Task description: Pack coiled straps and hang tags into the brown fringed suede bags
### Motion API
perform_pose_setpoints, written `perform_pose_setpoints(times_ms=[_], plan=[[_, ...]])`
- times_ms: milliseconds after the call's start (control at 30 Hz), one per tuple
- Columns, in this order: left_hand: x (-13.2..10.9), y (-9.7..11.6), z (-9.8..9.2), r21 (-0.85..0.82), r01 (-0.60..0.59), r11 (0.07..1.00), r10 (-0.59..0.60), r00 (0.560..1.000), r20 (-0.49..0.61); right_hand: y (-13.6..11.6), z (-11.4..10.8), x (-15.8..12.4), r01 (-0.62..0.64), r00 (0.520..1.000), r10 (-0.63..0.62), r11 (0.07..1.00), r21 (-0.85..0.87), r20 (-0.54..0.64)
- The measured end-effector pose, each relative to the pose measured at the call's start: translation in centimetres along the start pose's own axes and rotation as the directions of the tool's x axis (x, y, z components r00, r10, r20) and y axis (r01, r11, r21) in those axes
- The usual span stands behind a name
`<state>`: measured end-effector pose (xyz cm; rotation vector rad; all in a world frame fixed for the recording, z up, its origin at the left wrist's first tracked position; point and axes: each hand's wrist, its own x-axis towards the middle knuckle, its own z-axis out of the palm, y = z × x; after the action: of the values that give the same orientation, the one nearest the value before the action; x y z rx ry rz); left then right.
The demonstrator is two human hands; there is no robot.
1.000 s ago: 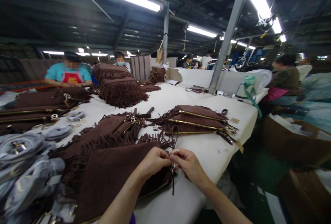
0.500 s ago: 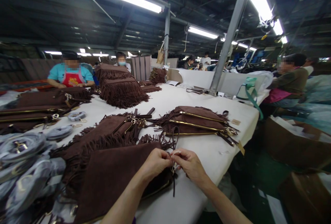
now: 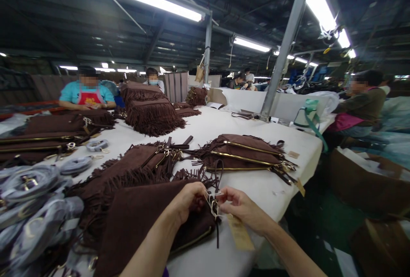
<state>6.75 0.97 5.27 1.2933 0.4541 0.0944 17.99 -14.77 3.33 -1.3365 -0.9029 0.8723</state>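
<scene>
A brown suede fringed bag (image 3: 141, 221) lies flat in front of me on the white table (image 3: 262, 187). My left hand (image 3: 187, 200) is closed on the bag's corner by the metal ring and dark pull strap (image 3: 218, 230). My right hand (image 3: 238, 204) pinches a white string (image 3: 212, 204) at that ring. A tan paper tag (image 3: 238, 234) hangs below my right hand on the string.
More brown fringed bags (image 3: 243, 153) lie across the table, with a stack (image 3: 150, 112) further back. Grey wrapped straps (image 3: 35, 221) pile up at left. Other people sit at the far left and right. Cardboard boxes (image 3: 368, 179) stand right of the table, and a steel post (image 3: 282, 51) rises behind.
My hands have drawn slightly apart. The white string now shows between them, and the tan tag has come into view below my right hand.
</scene>
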Motion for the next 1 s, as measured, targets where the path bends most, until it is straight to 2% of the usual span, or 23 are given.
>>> perform_pose_setpoints(times_ms=[100, 167, 233, 300, 333, 400, 467, 533, 600, 700, 767, 900, 933, 1000], plan=[[0.1, 0.0, -0.1, -0.122, 0.05, 0.991, -0.044, 0.997, 0.056, 0.5, 0.4, -0.2, -0.119, 0.992, 0.125, 0.981, 0.156, -0.028], [0.2, -0.1, -0.2, -0.175, 0.071, 0.982, -0.059, 0.996, 0.074, 1.2, 0.8, -0.3, -0.126, 0.989, 0.138, 0.975, 0.184, -0.056], [0.3, -0.3, -0.3, -0.21, 0.073, 0.975, -0.06, 0.996, 0.068, 1.6, 1.3, -0.5, -0.069, 0.995, 0.076, 0.992, 0.102, -0.062], [0.5, -0.5, -0.4, -0.24, 0.07, 0.968, -0.058, 0.997, 0.058, 1.6, 1.7, -1.0, 0.035, 0.999, -0.039, 0.994, -0.103, -0.031], [0.5, -0.6, -0.5, -0.257, 0.07, 0.964, -0.057, 0.997, 0.056, 1.4, 1.8, -1.3, 0.101, 0.995, -0.102, 0.967, -0.235, 0.007], [0.6, -0.6, -0.7, -0.293, 0.076, 0.953, -0.061, 0.996, 0.061, 0.8, 2.1, -1.9, 0.228, 0.974, -0.2, 0.847, -0.48, 0.109], [0.7, -0.6, -1.0, -0.33, 0.094, 0.939, -0.072, 0.994, 0.077, 0.6, 2.4, -2.4, 0.313, 0.95, -0.245, 0.698, -0.644, 0.195], [0.8, -0.5, -1.3, -0.367, 0.116, 0.923, -0.087, 0.992, 0.095, 0.8, 2.4, -2.6, 0.356, 0.933, -0.265, 0.569, -0.741, 0.245], [0.7, -0.5, -1.5, -0.402, 0.126, 0.907, -0.091, 0.99, 0.106, 1.4, 2.2, -2.7, 0.381, 0.917, -0.306, 0.477, -0.792, 0.257], [0.6, -0.5, -1.5, -0.436, 0.11, 0.893, -0.068, 0.991, 0.112, 2.3, 1.6, -2.6, 0.418, 0.873, -0.436, 0.437, -0.796, 0.219], [0.4, -0.5, -1.4, -0.438, 0.096, 0.894, -0.044, 0.991, 0.127, 2.4, 1.2, -2.5, 0.394, 0.851, -0.511, 0.474, -0.787, 0.118], [0.0, -0.4, -1.1, -0.409, 0.07, 0.91, 0.009, 0.982, 0.187, 1.8, 0.9, -1.6, 0.166, 0.848, -0.499, 0.567, -0.807, -0.176], [-0.1, -0.4, -1.0, -0.4, 0.062, 0.915, 0.021, 0.98, 0.199, 1.6, 1.0, -1.2, 0.134, 0.85, -0.491, 0.551, -0.824, -0.19], [-0.2, -0.5, -0.8, -0.366, 0.032, 0.93, 0.048, 0.977, 0.206, 1.3, 1.1, -0.4, 0.14, 0.865, -0.486, 0.478, -0.867, -0.128]])
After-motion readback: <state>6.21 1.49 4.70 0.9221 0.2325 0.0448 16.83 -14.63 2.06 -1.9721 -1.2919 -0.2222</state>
